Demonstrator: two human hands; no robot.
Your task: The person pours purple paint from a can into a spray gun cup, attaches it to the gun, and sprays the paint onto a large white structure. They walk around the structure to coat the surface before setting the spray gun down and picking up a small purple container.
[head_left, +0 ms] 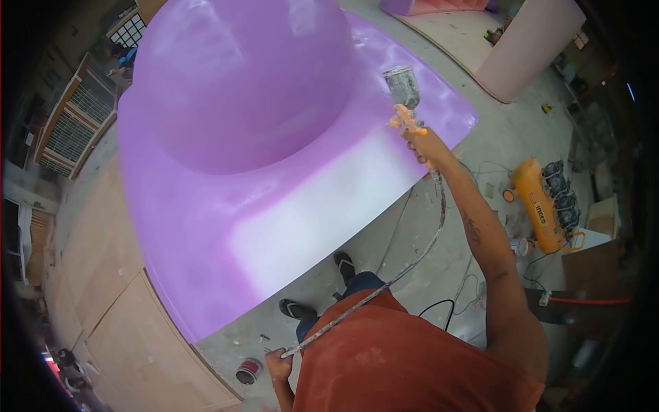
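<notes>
My right hand (427, 145) is wrapped round the handle of an orange spray gun (410, 121), with a paint-spattered metal cup (402, 88) on top. The gun is held over the right part of a large purple form (185, 226) with a rounded dome (254, 75). A white patch (329, 199) lies along the form's near edge, bordered by purple. From the gun's grip a stained air hose (412, 264) runs down across my body. Low beside my waist, my left hand (279, 365) is closed round this hose.
On the right stands an orange air compressor (537, 206), with cables on the floor near it. A paint can (248, 371) sits by my left side. Wooden panels (158, 343) lie at left, and a curved pink panel (532, 48) stands at the back right. Another person (125, 58) is far left.
</notes>
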